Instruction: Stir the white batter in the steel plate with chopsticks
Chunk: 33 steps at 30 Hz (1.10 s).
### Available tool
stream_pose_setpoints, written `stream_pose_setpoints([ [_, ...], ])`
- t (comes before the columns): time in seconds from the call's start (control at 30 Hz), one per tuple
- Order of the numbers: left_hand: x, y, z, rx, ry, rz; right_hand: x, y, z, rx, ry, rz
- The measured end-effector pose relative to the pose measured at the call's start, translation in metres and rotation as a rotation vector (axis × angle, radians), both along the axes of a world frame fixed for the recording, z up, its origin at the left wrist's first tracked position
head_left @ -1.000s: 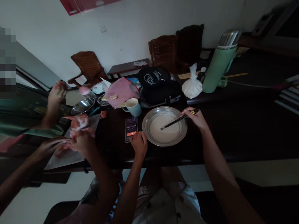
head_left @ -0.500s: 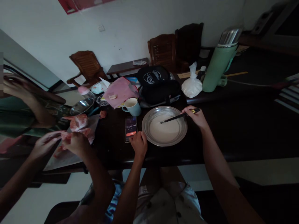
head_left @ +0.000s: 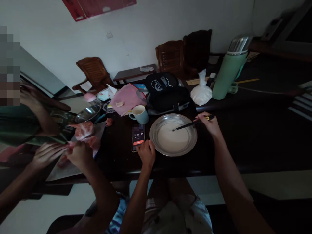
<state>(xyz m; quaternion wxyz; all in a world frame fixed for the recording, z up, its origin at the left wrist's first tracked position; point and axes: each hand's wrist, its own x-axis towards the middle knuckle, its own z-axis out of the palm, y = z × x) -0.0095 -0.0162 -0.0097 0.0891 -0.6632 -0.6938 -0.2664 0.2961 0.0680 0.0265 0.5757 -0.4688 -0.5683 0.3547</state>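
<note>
A wide metal basin (head_left: 195, 140) of milky, off-white liquid (head_left: 172, 139) stands on the dark table in front of me. My right hand (head_left: 210, 124) grips black chopsticks (head_left: 188, 124) with gold bands, their tips dipping into the liquid. My left hand (head_left: 146, 152) is curled at the basin's left rim, its fingers closed on the edge. Just beyond that hand lies a phone (head_left: 138, 147) showing a running timer. A light blue mug (head_left: 141, 116) stands behind the phone.
At left, a co-worker's hands (head_left: 80, 154) handle raw meat (head_left: 84, 130) on a white board (head_left: 55, 174). Behind the basin are a black case (head_left: 165, 97), a tied bag of white powder (head_left: 201, 94) and a green thermos (head_left: 227, 76). A metal bowl (head_left: 87, 113) sits near the meat.
The chopstick tips have shifted a little to the right in the liquid. My left hand stays at the basin's rim. The whole view has tilted slightly upward.
</note>
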Motion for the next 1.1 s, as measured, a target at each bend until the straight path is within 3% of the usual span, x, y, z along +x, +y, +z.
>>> stream_pose_setpoints([
  [0.2,0.000,0.000,0.002,0.002,-0.017,0.004,-0.007,-0.002,0.000,-0.025,-0.059,0.145],
  [0.4,-0.002,0.000,0.000,0.000,-0.011,0.002,-0.001,-0.001,0.001,-0.012,-0.027,0.005],
  [0.6,-0.001,0.000,0.002,-0.004,-0.024,0.002,-0.009,-0.003,0.003,-0.037,-0.070,0.147],
  [0.8,0.000,0.000,0.003,-0.020,-0.058,0.001,-0.003,-0.001,0.001,-0.012,-0.038,0.003],
  [0.97,0.000,0.001,0.001,-0.002,-0.016,0.025,-0.006,-0.001,0.000,-0.041,-0.053,0.135],
  [1.1,-0.001,0.001,0.001,0.001,0.002,0.017,-0.005,-0.002,0.001,-0.016,-0.035,0.059],
])
